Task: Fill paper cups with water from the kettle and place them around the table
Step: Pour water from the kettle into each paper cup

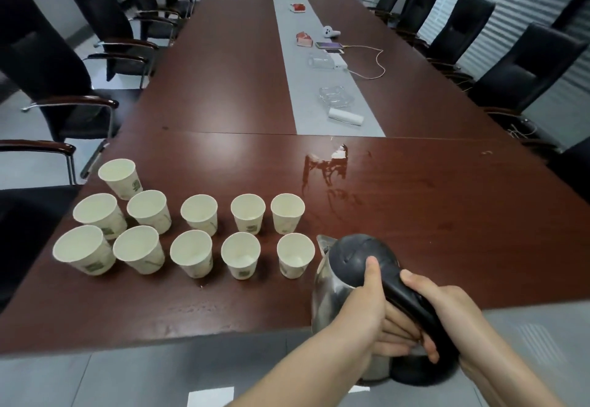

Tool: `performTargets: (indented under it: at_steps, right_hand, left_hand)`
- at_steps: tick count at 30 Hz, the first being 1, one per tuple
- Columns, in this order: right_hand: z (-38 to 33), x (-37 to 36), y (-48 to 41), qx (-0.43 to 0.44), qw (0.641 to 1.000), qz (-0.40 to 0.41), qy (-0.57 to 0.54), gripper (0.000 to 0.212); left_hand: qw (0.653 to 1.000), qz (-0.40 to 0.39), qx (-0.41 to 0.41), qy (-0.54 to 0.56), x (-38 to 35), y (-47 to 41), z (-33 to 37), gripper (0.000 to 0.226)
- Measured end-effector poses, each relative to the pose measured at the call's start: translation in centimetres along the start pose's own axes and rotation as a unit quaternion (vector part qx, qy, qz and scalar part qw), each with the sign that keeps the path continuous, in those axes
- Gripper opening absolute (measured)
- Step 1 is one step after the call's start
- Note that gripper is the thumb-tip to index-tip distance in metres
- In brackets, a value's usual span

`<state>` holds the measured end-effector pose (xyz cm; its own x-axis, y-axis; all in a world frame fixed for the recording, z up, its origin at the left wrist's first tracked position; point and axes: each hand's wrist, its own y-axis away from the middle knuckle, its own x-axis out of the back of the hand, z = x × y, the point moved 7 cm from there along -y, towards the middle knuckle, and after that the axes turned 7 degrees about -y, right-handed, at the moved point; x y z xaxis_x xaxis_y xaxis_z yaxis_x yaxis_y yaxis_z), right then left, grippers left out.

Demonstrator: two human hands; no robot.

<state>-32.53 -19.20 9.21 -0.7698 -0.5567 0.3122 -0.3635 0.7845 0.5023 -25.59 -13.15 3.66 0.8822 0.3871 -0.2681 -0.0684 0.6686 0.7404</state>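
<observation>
A steel kettle (332,295) with a black lid and black handle is at the near edge of the brown table (415,215), spout pointing left. My right hand (437,307) grips the black handle. My left hand (367,304) holds the kettle too, thumb on the lid and fingers under the handle. Several white paper cups (198,237) stand upright in two rows to the kettle's left; the nearest cup (295,255) is just beside the spout. The cups look empty or nearly so.
A water puddle (325,164) lies on the table beyond the kettle. Farther along a grey runner (306,93) lie a white roll, glass trays, phones, a cable and red boxes. Black chairs (48,65) line both sides.
</observation>
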Motion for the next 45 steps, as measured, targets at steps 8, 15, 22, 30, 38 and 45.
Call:
performTargets:
  at_steps: [8,15,22,30,38,45]
  right_hand:
    - [0.5,-1.1,0.6,-0.004,1.000,0.000,0.001,0.067]
    - [0.0,-1.1,0.3,-0.017,1.000,-0.003,0.013,0.062]
    - [-0.8,-1.0,-0.1,-0.027,0.999,-0.014,0.045,0.060]
    - [-2.0,-1.3,-0.9,-0.029,0.996,-0.019,0.081,0.062]
    - [-3.3,-1.3,-1.5,-0.034,0.989,-0.025,0.138,0.064]
    - [-4.0,-1.4,-1.9,-0.033,0.984,-0.023,0.174,0.063]
  left_hand:
    - [1.000,0.012,0.002,0.012,1.2,0.9,-1.0,0.096]
    - [1.000,0.016,-0.001,0.025,1.2,0.7,-0.7,0.101]
    - [0.999,0.019,-0.003,0.045,1.3,0.4,-0.1,0.103]
    - [0.998,0.003,0.014,0.060,1.6,0.3,1.0,0.102]
    - [0.995,-0.020,0.017,0.094,1.4,0.0,1.5,0.103]
    - [0.993,-0.022,0.017,0.116,1.4,-0.5,1.8,0.103]
